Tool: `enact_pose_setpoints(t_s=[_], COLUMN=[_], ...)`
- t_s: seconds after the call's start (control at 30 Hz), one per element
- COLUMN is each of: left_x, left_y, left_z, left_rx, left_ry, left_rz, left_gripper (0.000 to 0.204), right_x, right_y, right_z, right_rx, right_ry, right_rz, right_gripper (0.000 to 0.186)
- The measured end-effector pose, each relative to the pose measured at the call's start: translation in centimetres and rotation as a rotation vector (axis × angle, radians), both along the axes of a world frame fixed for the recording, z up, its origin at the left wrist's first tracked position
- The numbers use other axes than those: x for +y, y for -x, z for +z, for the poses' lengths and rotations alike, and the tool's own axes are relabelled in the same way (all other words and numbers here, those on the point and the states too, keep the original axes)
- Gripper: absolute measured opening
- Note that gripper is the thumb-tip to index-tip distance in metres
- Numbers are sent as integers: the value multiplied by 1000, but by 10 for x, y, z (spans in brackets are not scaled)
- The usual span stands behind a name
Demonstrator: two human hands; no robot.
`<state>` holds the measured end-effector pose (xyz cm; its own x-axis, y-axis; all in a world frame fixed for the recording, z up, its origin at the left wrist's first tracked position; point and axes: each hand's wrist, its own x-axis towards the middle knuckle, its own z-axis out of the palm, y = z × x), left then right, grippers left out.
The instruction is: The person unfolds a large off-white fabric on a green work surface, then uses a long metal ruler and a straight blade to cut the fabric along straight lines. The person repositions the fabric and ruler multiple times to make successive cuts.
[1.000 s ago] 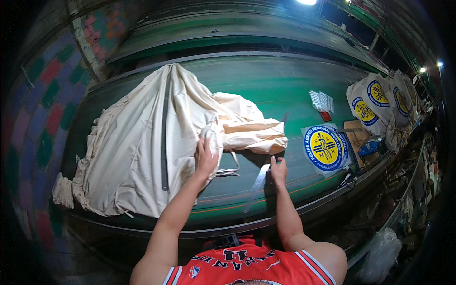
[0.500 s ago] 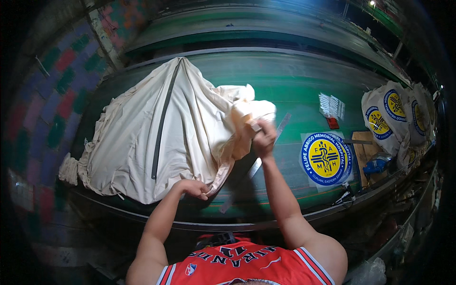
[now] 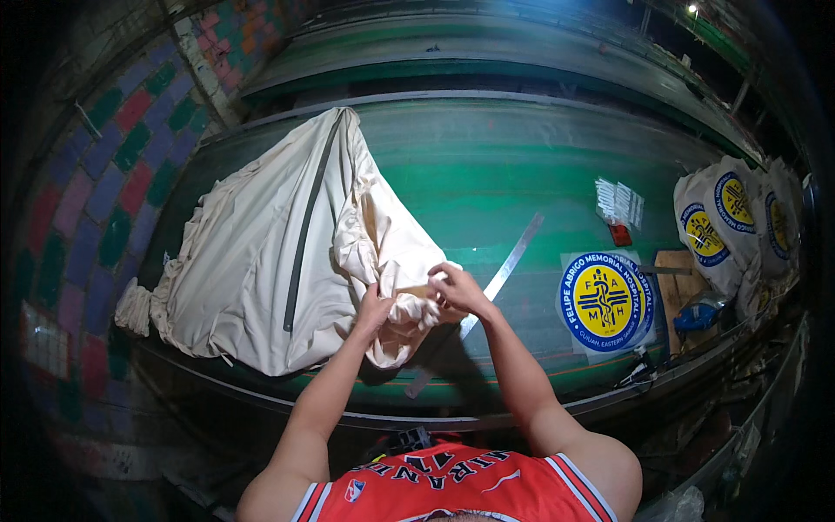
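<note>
A large cream cloth [image 3: 243, 261] lies spread and wrinkled over the left part of the green table, its right end bunched up in front of me. My left hand [image 3: 376, 311] is closed on a fold of that bunched end. Just to the right, my right hand [image 3: 458, 291] has its fingers bent at the cloth's gathered edge, seemingly pinching it; the fingertips are partly hidden and slightly blurred. A long dark strip [image 3: 312, 226] rests across the top of the cloth, running from its far peak toward me.
A metal ruler [image 3: 513, 257] lies slantwise on the green table [image 3: 522, 157], partly under the cloth. Rightward are a round blue-and-yellow printed emblem sheet [image 3: 600, 301], a small clear packet [image 3: 619, 203], a red item [image 3: 619, 234], a blue item [image 3: 698, 315] and printed cream bags [image 3: 731, 217].
My right hand has come down and nearer, bringing the cloth's right end with it. My left hand has moved up and right onto the bunched part. The cloth's right side is now folded inward.
</note>
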<state>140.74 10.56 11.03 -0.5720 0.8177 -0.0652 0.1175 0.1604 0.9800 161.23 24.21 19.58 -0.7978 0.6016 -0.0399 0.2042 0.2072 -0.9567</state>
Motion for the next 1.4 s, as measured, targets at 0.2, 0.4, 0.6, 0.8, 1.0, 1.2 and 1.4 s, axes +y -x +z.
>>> enact_pose_setpoints(t_s=[0.2,0.4,0.6,0.8,1.0,1.2,1.4], left_x=[-24,-49,-40,-31,-40,-50,-28], left_y=[5,26,10,4,6,16,1], left_z=[9,14,31,45,61,65,32], left_rx=[-75,-789,-841,-710,-639,-716,-402], left_ry=[-76,-280,-357,-432,-342,-324,-321], left_rz=[-13,97,61,-225,-325,-407,-521], left_gripper=[44,39,28,48,56,59,47], right_x=[30,-36,-84,-111,-98,-127,-164], right_y=[3,-28,-31,-21,-45,-51,-10], right_z=[-9,-43,-67,-73,-85,-72,4], right_rx=[-401,-903,-769,-753,-441,320,739], right_ry=[-419,-172,-269,-323,153,414,643], right_rz=[-519,-437,-754,-893,-921,-994,-332], right_gripper=[38,60,52,48,32,7,21])
